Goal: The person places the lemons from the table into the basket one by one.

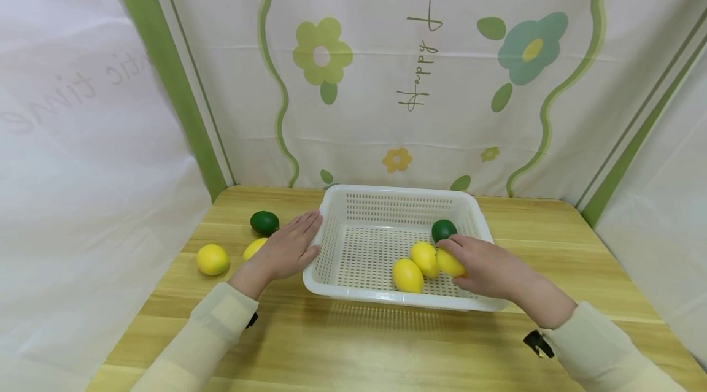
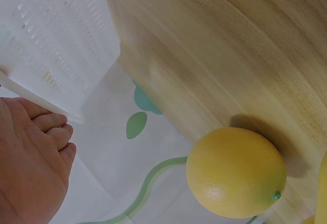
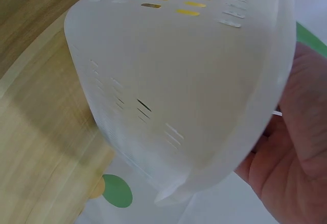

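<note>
My left hand (image 1: 289, 245) lies against the left rim of a white perforated plastic basket (image 1: 386, 297), its fingers straight and touching the edge. Inside the basket's right part, my right hand (image 1: 486, 263) grips a yellow lemon (image 1: 450, 263) from above. Beside that lemon are two more lemons, one in the middle (image 1: 424, 258) and one nearer the front (image 1: 407, 276), plus a dark green fruit (image 1: 444, 230) behind. In the right wrist view, the basket wall hides the held lemon and most of the fingertips of my hand (image 3: 291, 157).
Left of the basket on the wooden table (image 1: 364, 355) lie a lemon (image 1: 212, 259), another lemon (image 1: 254, 248) partly behind my left hand, and a dark green fruit (image 1: 264, 222). A flower-printed curtain (image 1: 364, 122) hangs along the table's back and sides.
</note>
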A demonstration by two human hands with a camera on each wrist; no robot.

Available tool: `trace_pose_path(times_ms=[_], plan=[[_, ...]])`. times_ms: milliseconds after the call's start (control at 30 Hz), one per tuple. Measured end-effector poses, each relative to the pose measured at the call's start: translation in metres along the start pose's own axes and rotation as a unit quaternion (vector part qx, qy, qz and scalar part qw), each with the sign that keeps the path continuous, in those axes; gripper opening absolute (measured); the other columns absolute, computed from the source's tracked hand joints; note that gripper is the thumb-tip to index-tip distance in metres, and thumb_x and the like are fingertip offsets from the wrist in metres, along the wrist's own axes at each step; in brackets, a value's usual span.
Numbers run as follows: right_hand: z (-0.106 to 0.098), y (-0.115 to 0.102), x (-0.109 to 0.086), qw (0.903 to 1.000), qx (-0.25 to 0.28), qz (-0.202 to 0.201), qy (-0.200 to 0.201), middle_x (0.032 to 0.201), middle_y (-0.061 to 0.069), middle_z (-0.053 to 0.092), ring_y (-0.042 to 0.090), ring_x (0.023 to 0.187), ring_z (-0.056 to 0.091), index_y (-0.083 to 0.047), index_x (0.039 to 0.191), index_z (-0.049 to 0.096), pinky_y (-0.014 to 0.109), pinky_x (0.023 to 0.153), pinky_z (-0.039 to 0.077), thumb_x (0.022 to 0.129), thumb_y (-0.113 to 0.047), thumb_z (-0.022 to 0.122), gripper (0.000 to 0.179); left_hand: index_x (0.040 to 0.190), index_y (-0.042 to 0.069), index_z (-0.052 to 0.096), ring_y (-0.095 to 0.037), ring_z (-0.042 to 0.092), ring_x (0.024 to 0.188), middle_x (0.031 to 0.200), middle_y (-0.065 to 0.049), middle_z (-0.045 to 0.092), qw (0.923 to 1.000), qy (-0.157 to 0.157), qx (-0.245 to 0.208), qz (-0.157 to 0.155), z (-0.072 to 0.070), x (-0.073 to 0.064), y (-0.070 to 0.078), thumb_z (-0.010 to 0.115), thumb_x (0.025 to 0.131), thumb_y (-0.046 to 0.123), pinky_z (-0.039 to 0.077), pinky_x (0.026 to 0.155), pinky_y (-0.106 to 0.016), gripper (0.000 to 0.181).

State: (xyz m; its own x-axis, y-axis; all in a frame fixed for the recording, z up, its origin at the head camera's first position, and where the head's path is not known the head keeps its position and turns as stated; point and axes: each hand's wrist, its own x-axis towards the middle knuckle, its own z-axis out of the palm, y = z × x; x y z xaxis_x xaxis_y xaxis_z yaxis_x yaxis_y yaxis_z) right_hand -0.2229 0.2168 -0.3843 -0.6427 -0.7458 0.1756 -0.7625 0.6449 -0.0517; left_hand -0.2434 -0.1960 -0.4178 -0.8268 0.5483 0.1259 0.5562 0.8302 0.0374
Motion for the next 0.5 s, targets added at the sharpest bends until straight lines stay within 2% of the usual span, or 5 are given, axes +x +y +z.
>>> trace_pose_path(times_ms=[333,500], plan=[[0.002,0.0032,-0.0005,0.9989,0.022,0.026,-0.031,0.105,0.005,0.059,0.012,0.079,0.051,0.0,0.123,0.057,0.031,0.069,0.051,0.074,-0.011,0.079,0.055,0.151,-0.005,0.025,-0.031,0.019,0.145,0.157,-0.019,0.023,1.0,0.003,-0.002,0.006,-0.0002,-0.0003,0.0,0.038,0.103,0.035,0.016,0.117,-0.044,0.063],[0.0022,0.0035,-0.0008,0.9985,0.025,0.03,-0.038,0.11,0.007,0.06,0.016,0.087,0.057,-0.001,0.124,0.057,0.035,0.076,0.053,0.075,-0.015,0.081,0.056,0.15,-0.005,0.027,-0.031,0.021,0.144,0.156,-0.019,0.024,0.9999,0.009,-0.003,0.008,0.0003,-0.0002,0.0001,0.039,0.103,0.034,0.017,0.117,-0.044,0.063]])
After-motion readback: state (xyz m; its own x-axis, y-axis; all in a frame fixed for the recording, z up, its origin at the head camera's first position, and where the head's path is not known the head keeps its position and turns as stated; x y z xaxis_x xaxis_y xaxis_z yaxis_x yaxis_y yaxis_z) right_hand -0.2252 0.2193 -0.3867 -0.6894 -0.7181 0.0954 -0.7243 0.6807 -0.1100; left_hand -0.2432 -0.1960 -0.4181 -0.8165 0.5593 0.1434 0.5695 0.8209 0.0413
